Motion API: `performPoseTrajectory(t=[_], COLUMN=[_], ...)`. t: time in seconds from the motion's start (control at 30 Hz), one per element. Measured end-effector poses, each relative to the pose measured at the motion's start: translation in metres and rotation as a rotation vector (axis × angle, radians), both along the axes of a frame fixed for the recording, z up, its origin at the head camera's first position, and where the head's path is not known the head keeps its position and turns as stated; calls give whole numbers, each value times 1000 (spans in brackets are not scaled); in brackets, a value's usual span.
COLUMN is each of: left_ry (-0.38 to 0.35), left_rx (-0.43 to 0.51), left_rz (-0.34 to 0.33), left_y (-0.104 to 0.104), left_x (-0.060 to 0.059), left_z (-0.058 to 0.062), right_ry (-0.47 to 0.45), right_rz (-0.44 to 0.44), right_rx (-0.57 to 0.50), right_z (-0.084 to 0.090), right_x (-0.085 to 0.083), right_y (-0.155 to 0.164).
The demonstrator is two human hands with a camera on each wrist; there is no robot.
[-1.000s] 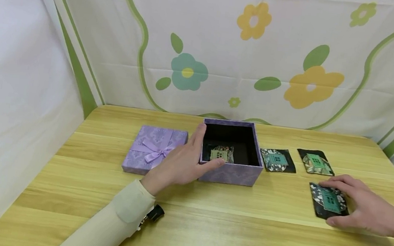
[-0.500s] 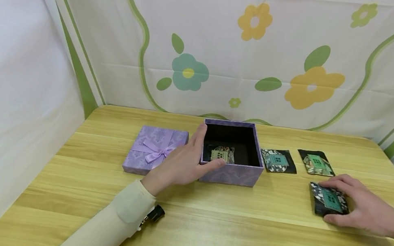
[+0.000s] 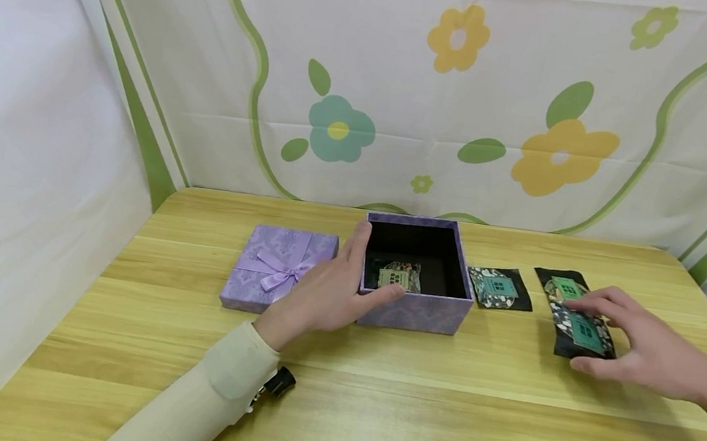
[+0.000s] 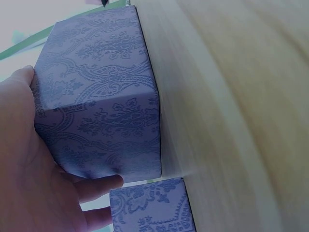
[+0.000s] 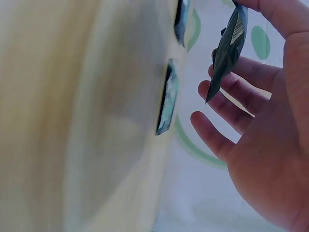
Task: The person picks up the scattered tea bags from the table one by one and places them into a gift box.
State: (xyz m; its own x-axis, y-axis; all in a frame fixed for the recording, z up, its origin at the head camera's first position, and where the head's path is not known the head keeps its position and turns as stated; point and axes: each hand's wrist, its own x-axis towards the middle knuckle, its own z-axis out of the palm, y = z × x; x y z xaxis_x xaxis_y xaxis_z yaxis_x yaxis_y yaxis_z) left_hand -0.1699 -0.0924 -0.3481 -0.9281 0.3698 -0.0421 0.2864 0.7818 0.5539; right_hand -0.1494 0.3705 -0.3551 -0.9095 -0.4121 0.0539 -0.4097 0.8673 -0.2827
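In the head view my left hand (image 3: 325, 287) grips the near left corner of an open purple box (image 3: 411, 314), fingers along its left side and thumb at the front rim. Inside the box lies a packet with a pale label (image 3: 394, 277). My right hand (image 3: 649, 349) pinches a black sachet with a teal label (image 3: 586, 331) between thumb and fingers. In the right wrist view that sachet (image 5: 229, 53) is seen edge-on, raised off the table. It overlaps a green-labelled sachet (image 3: 565, 287) in the head view.
Left of the box lies its purple lid (image 3: 275, 266) with a ribbon bow. Another teal-labelled sachet (image 3: 499, 288) lies flat just right of the box. A flowered cloth (image 3: 407, 109) hangs behind the wooden table (image 3: 369, 414).
My right hand has lifted the teal-labelled sachet off the table and moved it slightly left and away from me. The left hand has stayed at the box.
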Motion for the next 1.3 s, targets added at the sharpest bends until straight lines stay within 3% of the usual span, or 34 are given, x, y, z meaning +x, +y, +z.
performPoseTrajectory(t=[0.5, 0.77, 1.1, 1.3], left_ry=[4, 1, -18, -23], left_rx=[2, 0, 3, -3], left_rz=[-3, 2, 8, 7], left_y=[1, 0, 0, 0], left_x=[-1, 0, 1, 1], left_z=[1, 2, 2, 2], right_ry=[32, 46, 104, 85], right_rz=[32, 30, 93, 121], right_rx=[-38, -87, -80, -99], right_z=[31, 39, 48, 54], right_x=[-14, -17, -26, -33], right_y=[-25, -34, -52, -66])
